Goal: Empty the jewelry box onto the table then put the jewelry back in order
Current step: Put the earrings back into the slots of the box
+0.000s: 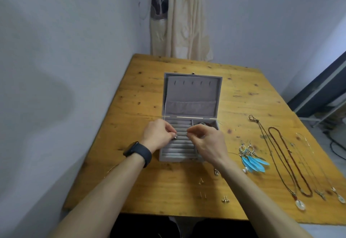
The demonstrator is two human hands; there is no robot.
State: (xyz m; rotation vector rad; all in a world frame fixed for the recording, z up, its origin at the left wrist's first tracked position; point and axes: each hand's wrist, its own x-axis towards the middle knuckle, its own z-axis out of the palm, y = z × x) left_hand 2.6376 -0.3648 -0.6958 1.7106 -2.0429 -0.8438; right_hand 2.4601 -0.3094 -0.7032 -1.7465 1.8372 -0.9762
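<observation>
Over the box's (191, 91) ring slots (182, 145), your left fingers (171, 132) pinch a small silver piece (175, 137) and your right fingers (192, 132) pinch another (186, 135), both directly above those crosswise slots, the left seemingly nearer.

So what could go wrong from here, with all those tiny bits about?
The left hand and right hand each pinch a tiny piece over the box; one could slip and hide between the grey rolls. The studs lie near the table front edge, so a forearm might sweep them off. The necklaces lie close together and could tangle when lifted.
</observation>
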